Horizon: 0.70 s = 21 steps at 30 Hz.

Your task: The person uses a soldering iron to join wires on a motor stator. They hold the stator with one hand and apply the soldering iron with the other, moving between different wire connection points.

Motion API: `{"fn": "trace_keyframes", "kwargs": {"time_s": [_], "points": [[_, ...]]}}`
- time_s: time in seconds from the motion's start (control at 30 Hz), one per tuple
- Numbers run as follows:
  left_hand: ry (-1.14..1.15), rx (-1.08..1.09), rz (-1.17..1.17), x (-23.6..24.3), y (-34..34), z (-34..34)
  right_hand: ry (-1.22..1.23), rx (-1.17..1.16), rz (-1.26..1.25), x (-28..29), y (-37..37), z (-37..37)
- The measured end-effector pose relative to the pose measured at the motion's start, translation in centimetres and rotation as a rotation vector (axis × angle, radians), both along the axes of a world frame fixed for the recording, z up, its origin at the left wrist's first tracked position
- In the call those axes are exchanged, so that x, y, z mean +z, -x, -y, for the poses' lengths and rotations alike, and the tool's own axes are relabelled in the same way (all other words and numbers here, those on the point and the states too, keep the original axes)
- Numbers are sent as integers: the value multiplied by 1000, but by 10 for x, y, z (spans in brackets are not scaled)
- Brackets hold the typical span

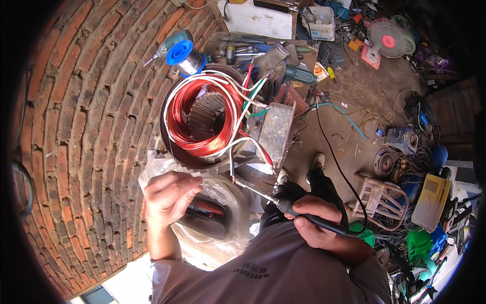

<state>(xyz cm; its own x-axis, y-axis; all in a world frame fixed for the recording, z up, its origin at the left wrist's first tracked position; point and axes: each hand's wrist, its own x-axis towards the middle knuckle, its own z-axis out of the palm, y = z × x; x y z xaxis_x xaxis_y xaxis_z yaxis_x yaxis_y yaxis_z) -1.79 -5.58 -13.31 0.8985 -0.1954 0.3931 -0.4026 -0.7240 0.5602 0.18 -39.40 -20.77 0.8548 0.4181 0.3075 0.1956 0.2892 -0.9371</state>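
My right hand (316,222) grips a soldering iron (324,223) with a black handle and cord, its metal tip reaching left to the lower end of a lead (231,164) hanging from a motor stator (207,116). The stator has copper windings, white, red and green leads and a metal box (273,137) at its right. My left hand (172,195) is left of the tip, below the stator, fingers pinched on a thin wire. A spool of silvery wire (183,57) with blue flanges stands behind the stator. A black-and-red object (205,225) lies on plastic sheeting beneath my left hand.
A brick wall (81,126) rises on the left. Behind the stator are a drill (172,43), gloves (273,71) and tools (243,50). A fan (387,38), cables, a chair-like frame (379,202) and piled machinery (400,139) crowd the floor (334,142) at the right.
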Motion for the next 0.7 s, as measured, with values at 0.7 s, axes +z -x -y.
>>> {"fn": "trace_keyframes", "kwargs": {"time_s": [0.7], "points": [[-122,67,41,-4,-12,15,8,-31,48,-1,-1,-3]]}}
